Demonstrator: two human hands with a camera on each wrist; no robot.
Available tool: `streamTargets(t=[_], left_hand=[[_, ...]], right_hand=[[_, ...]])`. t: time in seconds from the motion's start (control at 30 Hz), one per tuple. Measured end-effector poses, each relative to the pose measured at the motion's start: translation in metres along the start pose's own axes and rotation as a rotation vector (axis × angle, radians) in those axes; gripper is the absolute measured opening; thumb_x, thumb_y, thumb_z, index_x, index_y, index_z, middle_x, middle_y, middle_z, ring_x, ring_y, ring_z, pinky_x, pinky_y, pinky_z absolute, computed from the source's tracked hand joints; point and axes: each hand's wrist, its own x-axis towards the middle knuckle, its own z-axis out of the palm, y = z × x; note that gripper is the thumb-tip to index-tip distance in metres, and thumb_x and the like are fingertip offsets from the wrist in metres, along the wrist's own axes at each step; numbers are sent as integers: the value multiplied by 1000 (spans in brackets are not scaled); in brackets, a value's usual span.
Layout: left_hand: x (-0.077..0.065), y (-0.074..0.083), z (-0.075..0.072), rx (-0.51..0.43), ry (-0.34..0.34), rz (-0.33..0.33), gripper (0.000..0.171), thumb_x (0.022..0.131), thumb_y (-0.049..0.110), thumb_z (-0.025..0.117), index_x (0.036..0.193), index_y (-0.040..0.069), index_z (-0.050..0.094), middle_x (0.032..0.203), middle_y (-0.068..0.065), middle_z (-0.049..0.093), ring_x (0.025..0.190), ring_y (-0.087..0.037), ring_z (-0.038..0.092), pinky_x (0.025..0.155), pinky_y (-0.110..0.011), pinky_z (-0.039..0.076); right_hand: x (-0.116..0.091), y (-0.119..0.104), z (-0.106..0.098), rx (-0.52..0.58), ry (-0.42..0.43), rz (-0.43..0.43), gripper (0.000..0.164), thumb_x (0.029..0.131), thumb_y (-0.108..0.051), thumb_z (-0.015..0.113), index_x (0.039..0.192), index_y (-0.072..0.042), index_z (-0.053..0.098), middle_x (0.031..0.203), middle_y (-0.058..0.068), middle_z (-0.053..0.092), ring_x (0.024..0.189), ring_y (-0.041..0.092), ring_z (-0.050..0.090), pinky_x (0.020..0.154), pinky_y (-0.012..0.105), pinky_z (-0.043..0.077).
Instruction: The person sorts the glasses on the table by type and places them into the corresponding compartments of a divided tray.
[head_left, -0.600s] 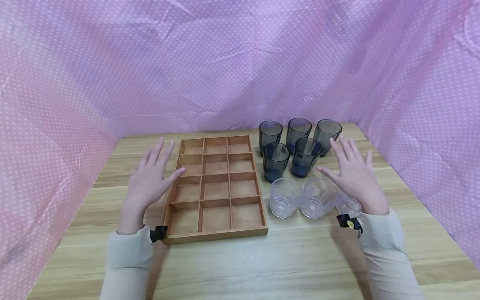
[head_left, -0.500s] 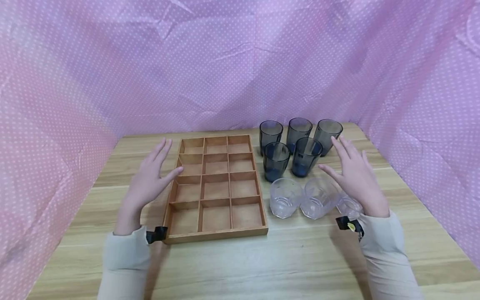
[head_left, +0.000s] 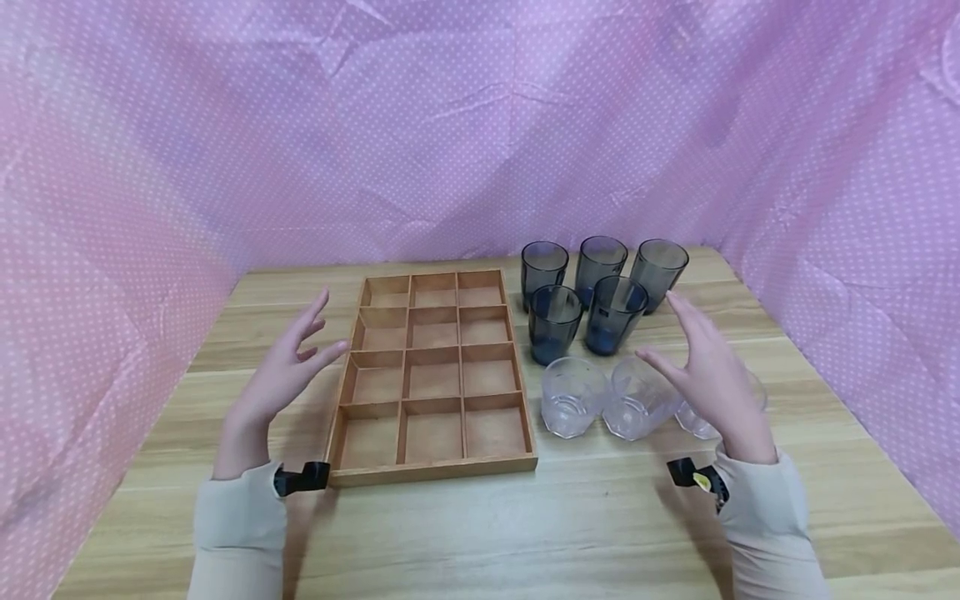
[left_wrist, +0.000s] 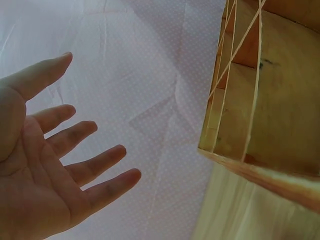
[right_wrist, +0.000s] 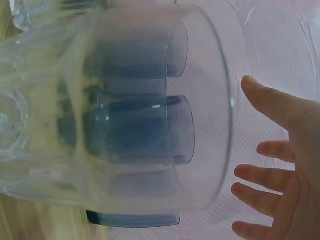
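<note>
My left hand (head_left: 281,371) hovers beside the left edge of a wooden compartment tray (head_left: 432,475), fingers spread and holding nothing. In the left wrist view its palm and loosely extended fingers (left_wrist: 107,190) show apart from the tray. Over on the right, my right hand (head_left: 712,375) hangs above the clear glasses, also holding nothing. A clear glass (head_left: 570,400) and a second clear glass (head_left: 633,404) stand right of the tray; a third clear glass (head_left: 756,392) is partly hidden behind the right hand. In the right wrist view a clear glass (right_wrist: 200,125) fills the foreground.
Several smoky dark glasses stand upright behind the clear ones, among them a front one (head_left: 553,329) and a back right one (head_left: 660,271). A pink dotted cloth (head_left: 480,150) hangs behind and beside the wood-grain table (head_left: 480,542).
Both hands have turned so the palms face inward more. The left hand has drawn slightly back and left, the right hand slightly back. Tray and glasses stay in place.
</note>
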Motion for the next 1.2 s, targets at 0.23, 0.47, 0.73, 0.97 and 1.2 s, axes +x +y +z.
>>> streamTargets(t=[0.23,0.47,0.73,0.97,1.2], left_hand=[[1,-20,-7,-132,-62,-88,71,101,30,51,157,24,8,165,-6,4,146,-42,19,115,-59,27],[3,-47,-8,-353,-131,-77,65,104,24,45,156,6,10,163,-18,4,142,-27,30,93,-12,49],[-1,-56,-10,-396,-272,-89,62,106,24,39,156,4,7,162,-20,3,122,4,40,95,-22,51],[0,-65,-12,-462,-280,-51,61,106,19,38,155,1,6,163,-18,4,123,4,45,96,-24,52],[3,-78,-13,-528,-314,-14,59,106,15,35,155,1,6,163,-16,5,125,3,47,101,-24,48]], right_hand=[[-5,-3,2,-2,12,4,83,90,-40,67,154,-10,23,153,25,33,137,49,32,108,66,29],[-7,-5,4,18,16,-4,77,94,-40,62,155,-12,23,153,26,34,137,49,33,108,66,28],[-8,-10,7,46,-13,-2,70,96,-37,58,154,-12,26,153,24,36,136,48,35,107,66,30],[-9,-11,8,35,-9,12,71,96,-39,58,154,-12,27,152,24,36,136,48,35,105,67,31],[-10,-16,12,40,-11,-21,69,95,-36,61,151,-8,32,150,25,39,134,48,37,106,65,32]])
